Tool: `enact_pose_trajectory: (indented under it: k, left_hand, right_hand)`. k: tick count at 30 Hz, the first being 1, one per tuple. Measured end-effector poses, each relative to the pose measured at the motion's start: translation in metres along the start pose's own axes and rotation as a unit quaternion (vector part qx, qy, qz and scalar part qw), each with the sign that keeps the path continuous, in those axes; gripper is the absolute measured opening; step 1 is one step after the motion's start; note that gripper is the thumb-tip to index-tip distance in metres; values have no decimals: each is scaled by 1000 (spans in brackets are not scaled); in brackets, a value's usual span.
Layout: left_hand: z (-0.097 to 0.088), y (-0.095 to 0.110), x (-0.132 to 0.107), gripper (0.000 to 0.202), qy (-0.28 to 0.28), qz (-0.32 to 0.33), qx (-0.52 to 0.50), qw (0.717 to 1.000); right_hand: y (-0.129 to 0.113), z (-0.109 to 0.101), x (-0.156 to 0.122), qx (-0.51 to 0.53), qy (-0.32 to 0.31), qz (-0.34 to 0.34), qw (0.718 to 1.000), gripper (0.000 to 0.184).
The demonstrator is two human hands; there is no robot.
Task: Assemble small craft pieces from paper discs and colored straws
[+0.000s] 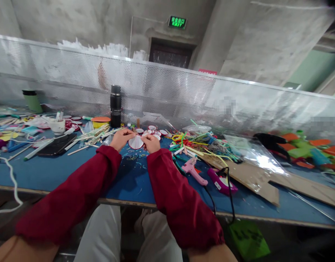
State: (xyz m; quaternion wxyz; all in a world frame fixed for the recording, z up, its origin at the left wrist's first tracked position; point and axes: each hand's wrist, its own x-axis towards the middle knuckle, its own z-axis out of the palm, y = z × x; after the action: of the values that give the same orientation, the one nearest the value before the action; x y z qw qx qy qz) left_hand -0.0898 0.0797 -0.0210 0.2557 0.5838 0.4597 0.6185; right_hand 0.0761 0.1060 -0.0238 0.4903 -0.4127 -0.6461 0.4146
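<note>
My left hand (121, 138) and my right hand (151, 143) meet over a small white fan-shaped paper piece with a red edge (136, 142) on the blue table (74, 171). Fingers of both hands are pinched on its edges, left on the left side, right on the right side. Both forearms wear dark red sleeves. Behind the piece lie several similar white and red round pieces (152, 131).
A black flask (115, 106) stands behind the hands. Sticks and a black phone (56, 145) lie left; a pink glue gun (193, 170), a magenta glue gun (221, 182), coloured straws, cardboard (255, 178) and plastic bags lie right. A perforated metal screen backs the table.
</note>
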Motion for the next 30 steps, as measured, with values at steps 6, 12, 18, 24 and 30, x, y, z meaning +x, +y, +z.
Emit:
enact_pose_trajectory:
  k: [6,12,18,24,30]
  left_hand:
    - [-3,3,0,39,-78,-29,-51,995]
    - [-3,10,-6,93,-185,86,27,979]
    - [8,3,-9,73,-122,155,130,972]
    - [6,1,-9,42,-107,121,164,973]
    - [1,5,-9,30,-107,73,163,978]
  right_hand:
    - [-1,-4,0,-5,21,15,1000,16]
    - [-1,-10,4,-6,77,19,997,32]
    - [6,-9,6,15,98,26,995,29]
    - [7,-6,11,71,58,93,991,24]
    - [3,-2,9,116,-14,136,984,40]
